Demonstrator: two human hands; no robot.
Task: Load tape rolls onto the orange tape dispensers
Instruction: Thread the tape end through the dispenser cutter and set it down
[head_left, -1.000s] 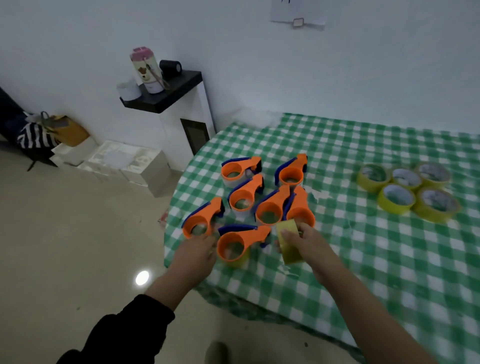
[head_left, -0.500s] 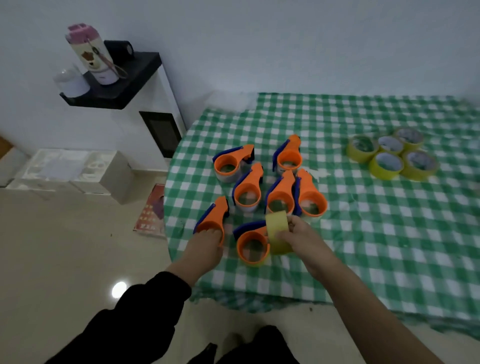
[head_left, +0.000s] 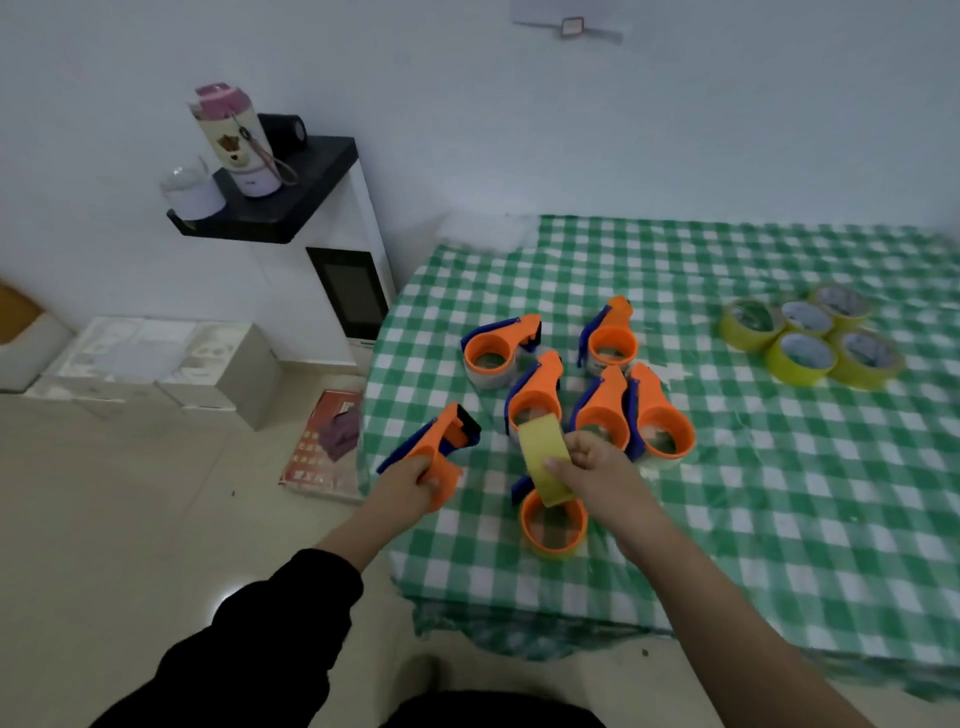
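Observation:
Several orange tape dispensers with blue trim lie grouped on the green checked tablecloth. My left hand grips one orange dispenser at the table's left edge, lifted and tilted. My right hand pinches a yellow tape roll, held on edge above another dispenser near the front edge. Several loose yellow tape rolls sit clustered at the far right.
A white cabinet with a black shelf stands left of the table, carrying a pink-lidded bottle. White boxes and a red booklet lie on the floor. The table's near edge runs just past the front dispenser.
My left hand has closed round the leftmost dispenser and raised it off the cloth. My right hand has kept the yellow roll and moved it slightly over the front dispenser.

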